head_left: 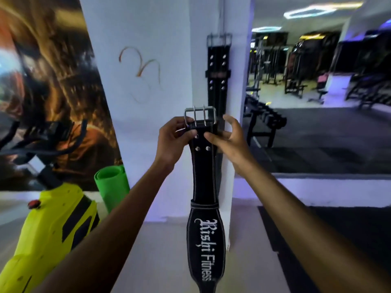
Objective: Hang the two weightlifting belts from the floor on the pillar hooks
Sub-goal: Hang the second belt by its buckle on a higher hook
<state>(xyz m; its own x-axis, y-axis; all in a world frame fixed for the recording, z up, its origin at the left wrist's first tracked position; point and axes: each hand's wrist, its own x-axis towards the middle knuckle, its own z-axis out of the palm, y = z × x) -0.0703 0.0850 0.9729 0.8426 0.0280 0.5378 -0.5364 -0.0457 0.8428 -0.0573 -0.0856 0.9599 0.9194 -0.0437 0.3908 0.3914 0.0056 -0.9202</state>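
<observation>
Head view: two belts (202,208), two hands (174,138).

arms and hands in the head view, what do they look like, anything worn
Both forearms are bare, with no sleeves in view. The left hand and right hand wear no gloves, and no watch, ring or wristband shows on either. No markings are visible.

A black leather belt with a steel double-prong buckle (219,68) already hangs on the white square pillar (148,39), filling the narrow face ahead of my fingers (213,138). The pillar's broad left face is bare; open floor lies right.
</observation>
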